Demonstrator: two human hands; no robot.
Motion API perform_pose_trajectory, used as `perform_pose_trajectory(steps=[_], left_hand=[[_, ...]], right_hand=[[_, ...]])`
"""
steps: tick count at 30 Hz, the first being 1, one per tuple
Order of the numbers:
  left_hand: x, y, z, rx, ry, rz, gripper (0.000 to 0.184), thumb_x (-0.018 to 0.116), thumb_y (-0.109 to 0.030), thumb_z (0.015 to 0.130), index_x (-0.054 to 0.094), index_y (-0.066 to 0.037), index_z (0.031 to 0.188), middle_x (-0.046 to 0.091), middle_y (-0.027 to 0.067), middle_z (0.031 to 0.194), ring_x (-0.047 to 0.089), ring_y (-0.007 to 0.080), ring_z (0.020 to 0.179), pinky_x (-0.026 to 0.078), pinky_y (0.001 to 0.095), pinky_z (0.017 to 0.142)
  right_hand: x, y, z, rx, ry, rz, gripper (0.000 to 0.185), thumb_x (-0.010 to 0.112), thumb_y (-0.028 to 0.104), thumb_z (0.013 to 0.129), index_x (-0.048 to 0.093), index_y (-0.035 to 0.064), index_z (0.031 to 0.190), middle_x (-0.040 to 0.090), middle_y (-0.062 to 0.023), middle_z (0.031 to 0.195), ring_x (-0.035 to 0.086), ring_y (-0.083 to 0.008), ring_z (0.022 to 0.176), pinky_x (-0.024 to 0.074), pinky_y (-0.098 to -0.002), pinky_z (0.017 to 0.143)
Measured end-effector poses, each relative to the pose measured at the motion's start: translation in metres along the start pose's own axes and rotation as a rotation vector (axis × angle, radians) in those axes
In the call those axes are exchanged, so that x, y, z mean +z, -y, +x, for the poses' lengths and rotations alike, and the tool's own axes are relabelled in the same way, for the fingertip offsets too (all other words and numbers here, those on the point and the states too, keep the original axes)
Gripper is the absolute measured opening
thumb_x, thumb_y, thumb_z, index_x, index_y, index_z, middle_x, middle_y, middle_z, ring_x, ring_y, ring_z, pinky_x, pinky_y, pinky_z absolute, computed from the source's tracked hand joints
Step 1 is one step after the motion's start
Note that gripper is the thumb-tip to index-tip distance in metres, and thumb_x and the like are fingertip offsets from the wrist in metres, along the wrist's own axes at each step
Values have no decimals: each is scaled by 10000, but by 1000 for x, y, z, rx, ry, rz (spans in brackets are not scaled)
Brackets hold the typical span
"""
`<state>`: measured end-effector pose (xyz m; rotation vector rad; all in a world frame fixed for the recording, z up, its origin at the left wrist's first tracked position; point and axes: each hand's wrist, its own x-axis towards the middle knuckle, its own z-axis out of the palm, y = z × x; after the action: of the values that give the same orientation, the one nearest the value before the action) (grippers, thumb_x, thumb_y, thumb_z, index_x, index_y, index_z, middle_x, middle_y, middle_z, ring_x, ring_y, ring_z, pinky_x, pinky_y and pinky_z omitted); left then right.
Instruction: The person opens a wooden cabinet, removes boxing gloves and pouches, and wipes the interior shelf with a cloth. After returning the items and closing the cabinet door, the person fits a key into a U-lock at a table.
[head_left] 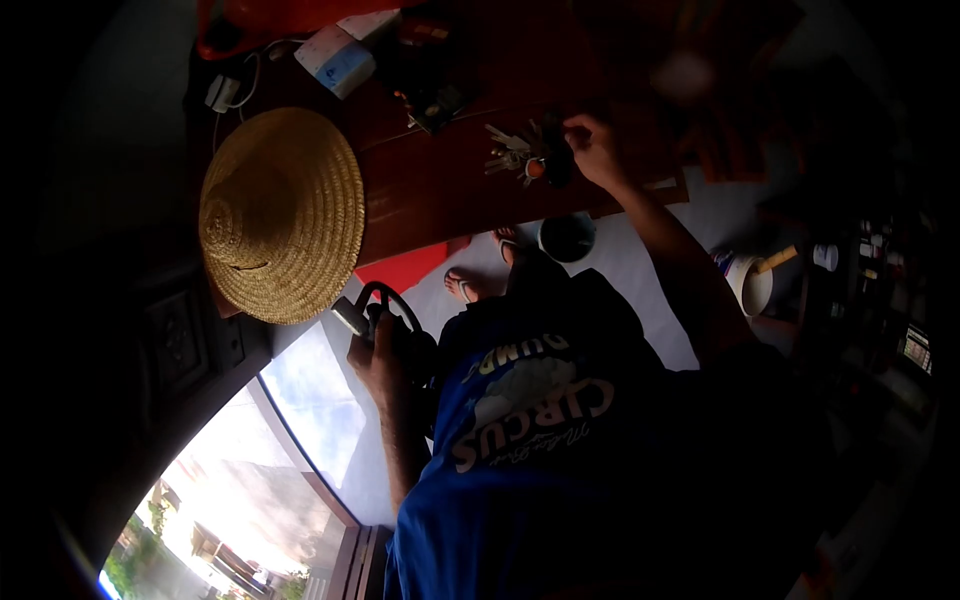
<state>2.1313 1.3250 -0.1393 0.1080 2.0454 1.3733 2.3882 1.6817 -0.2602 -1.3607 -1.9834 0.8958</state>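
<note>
On the left, my left hand [375,352] is closed round a black object [405,330] with a curved loop and a pale grey end; its full shape is lost in shadow. My right hand [595,150] reaches over the dark red-brown table [430,185], fingers curled and pressed together. Just left of those fingers lies a bunch of keys [512,152] with an orange round piece [535,169]. A dark item touches or nearly touches the fingertips, too dark to make out. A woven straw hat [285,215] rests at the table's left end.
A blue-and-white packet [340,62] and a white plug with cable [222,94] lie at the table's far side. Below the near edge are a dark bucket [567,238], a red object [405,266] and my sandalled feet. A white container [750,285] stands right; a window [230,500] is lower left.
</note>
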Motion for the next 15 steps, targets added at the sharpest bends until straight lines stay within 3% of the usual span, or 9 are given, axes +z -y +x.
perform_pose_trajectory(steps=[3, 6, 7, 11, 15], left_hand=[[-2, 5, 3, -9, 19, 2, 221, 703, -215, 943, 655, -5, 893, 578, 16, 681, 518, 101, 526, 397, 258, 480], [3, 3, 2, -18, 31, -36, 228, 708, -221, 938, 654, -6, 891, 580, 19, 681, 520, 104, 523, 403, 261, 478], [3, 2, 2, -17, 31, -29, 229, 709, -223, 937, 652, -7, 887, 581, 20, 681, 520, 106, 522, 405, 263, 476], [12, -16, -5, -25, 31, -10, 232, 685, -206, 956, 625, -7, 854, 568, 8, 629, 518, 94, 511, 382, 268, 470], [14, -18, -5, 0, 52, 14, 224, 676, -202, 965, 624, -9, 864, 563, 4, 628, 515, 89, 509, 379, 262, 463]], right_hand=[[-7, 2, 0, 165, 88, -46, 280, 753, 160, 896, 686, 48, 1144, 719, -144, 899, 699, -257, 785, 558, -369, 719], [-9, 13, -2, 123, 86, -123, 375, 772, 188, 885, 667, 33, 1211, 722, -171, 988, 709, -299, 864, 567, -399, 795], [-4, 7, 0, 120, 108, -138, 434, 770, 166, 871, 650, 33, 1267, 716, -189, 1064, 708, -323, 956, 563, -418, 869], [-13, 21, -3, 42, 293, -270, 494, 728, 75, 843, 634, 56, 1327, 712, -195, 1071, 699, -322, 997, 556, -413, 880], [-18, 19, -7, -42, 234, -248, 555, 764, 36, 827, 613, 90, 1359, 670, -175, 1050, 656, -308, 998, 539, -408, 865]])
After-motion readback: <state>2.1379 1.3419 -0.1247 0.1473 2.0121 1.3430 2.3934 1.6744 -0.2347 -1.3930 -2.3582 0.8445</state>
